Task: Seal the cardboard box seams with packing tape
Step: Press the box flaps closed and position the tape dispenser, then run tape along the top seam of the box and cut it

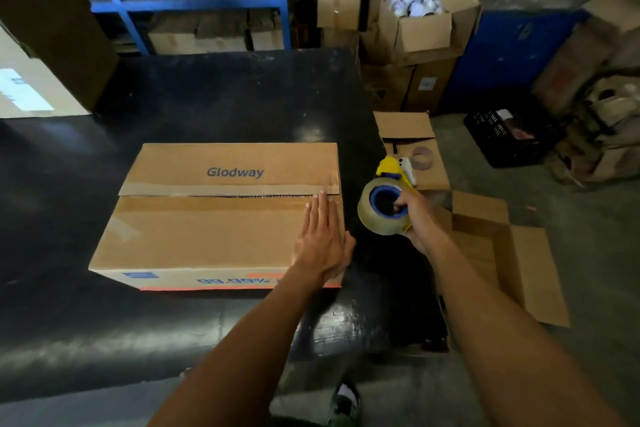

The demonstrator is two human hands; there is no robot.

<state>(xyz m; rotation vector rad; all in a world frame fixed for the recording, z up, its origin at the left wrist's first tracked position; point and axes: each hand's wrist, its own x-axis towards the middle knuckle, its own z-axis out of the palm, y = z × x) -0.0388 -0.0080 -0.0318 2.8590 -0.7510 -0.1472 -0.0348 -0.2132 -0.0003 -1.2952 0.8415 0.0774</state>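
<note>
A closed cardboard box [207, 229] marked "Glodway" lies on the black table [207, 97]. Its two top flaps meet in a seam [221, 195] that runs left to right. My left hand [323, 241] rests flat on the box's top at its right end, fingers together and pointing at the seam. Just right of the box, my right hand [417, 217] grips a yellow tape dispenser [388, 204] loaded with a roll of clear packing tape on a blue core. The dispenser hangs above the table's right edge, apart from the box.
An open empty box [502, 253] stands on the floor at the right. Behind it, a carton top [429, 173] carries a spare tape roll [422, 158] and a white object. Stacked cartons, a black crate [509, 139] and blue shelving [194, 3] line the back.
</note>
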